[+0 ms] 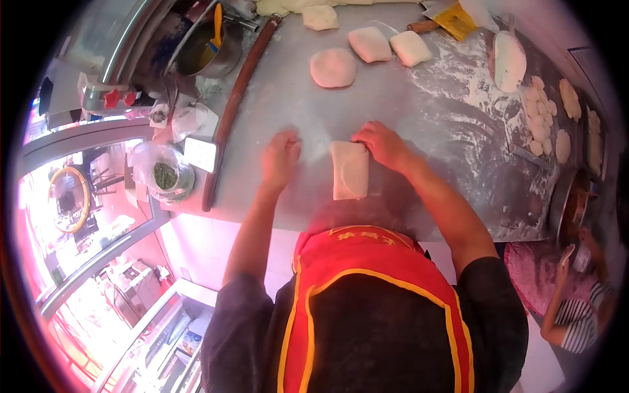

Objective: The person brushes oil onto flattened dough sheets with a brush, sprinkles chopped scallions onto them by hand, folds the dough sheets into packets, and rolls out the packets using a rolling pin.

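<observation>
At the near middle of the grey table [288,98], just beyond the apron's upper part, lies a pale folded dough [349,173], oblong, with a curved flap edge showing on its top face. The right hand [382,145] has its fingertips at the far right corner of it; whether they pinch the dough or only rest there, I cannot tell. The left hand [282,157] is apart from the dough, off to its left, the fingers bent inward and blurred, so how tightly they close cannot be made out. Most of the writing is on the red apron [377,252] with yellow trim: a row of gold characters [359,236] across its upper part — foreshortened and too small to read. A white panel [200,154] near the left edge bears faint marks, also illegible. Along that side lies a long brown rolling pin [239,92], and beyond the hands sit a rounded dough piece [333,67] and two squarer ones. Flour [465,78] whitens the right part, where small dough pieces [538,118] lie clustered. At the lower right, another person's striped sleeve [580,327] shows.
</observation>
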Demonstrator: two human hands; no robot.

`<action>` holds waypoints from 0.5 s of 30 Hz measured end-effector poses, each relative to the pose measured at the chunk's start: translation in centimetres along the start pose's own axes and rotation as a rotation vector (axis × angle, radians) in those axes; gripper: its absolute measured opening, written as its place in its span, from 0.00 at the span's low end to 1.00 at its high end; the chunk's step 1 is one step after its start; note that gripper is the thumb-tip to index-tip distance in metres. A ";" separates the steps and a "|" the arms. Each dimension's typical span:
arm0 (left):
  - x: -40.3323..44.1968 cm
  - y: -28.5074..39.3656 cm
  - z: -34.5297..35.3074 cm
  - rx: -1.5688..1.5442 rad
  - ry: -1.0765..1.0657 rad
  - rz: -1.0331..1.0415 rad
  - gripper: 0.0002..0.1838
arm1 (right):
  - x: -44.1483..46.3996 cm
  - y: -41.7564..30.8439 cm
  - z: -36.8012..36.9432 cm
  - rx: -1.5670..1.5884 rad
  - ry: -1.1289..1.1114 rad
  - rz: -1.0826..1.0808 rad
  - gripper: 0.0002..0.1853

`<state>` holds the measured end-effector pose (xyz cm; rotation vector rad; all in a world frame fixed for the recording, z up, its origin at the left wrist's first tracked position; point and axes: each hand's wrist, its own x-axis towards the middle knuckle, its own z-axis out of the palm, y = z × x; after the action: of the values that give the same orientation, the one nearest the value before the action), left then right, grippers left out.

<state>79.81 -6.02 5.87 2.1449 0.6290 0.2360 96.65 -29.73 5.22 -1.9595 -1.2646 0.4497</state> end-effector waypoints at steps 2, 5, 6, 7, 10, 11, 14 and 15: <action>-0.5 0.5 1.2 0.024 -0.002 0.124 0.13 | 0.2 0.1 0.1 -0.019 -0.025 -0.021 0.09; 0.1 0.6 3.2 0.168 0.012 0.272 0.13 | 0.2 0.3 0.3 -0.060 -0.029 -0.030 0.06; 0.2 0.9 3.5 0.194 0.012 0.272 0.12 | 0.2 0.4 0.3 -0.083 -0.017 -0.049 0.05; 0.4 1.1 3.8 0.221 0.012 0.273 0.11 | 0.2 0.5 0.3 -0.105 -0.004 -0.067 0.04; 0.4 2.0 3.9 0.296 -0.046 0.222 0.08 | -0.4 -2.0 -0.5 0.025 0.120 0.192 0.03; 0.2 1.8 4.0 0.329 -0.040 0.219 0.07 | -0.9 -2.9 -0.4 0.077 0.120 0.226 0.03; -0.1 2.2 4.2 0.217 -0.085 0.086 0.06 | -1.8 -5.0 0.6 0.163 0.121 0.306 0.04; -1.0 3.5 4.2 0.036 -0.143 -0.051 0.06 | -2.3 -5.2 1.6 0.145 0.114 0.323 0.04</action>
<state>81.82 -11.18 6.16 2.1549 0.6083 0.0428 91.36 -29.91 7.84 -2.0391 -0.8224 0.5627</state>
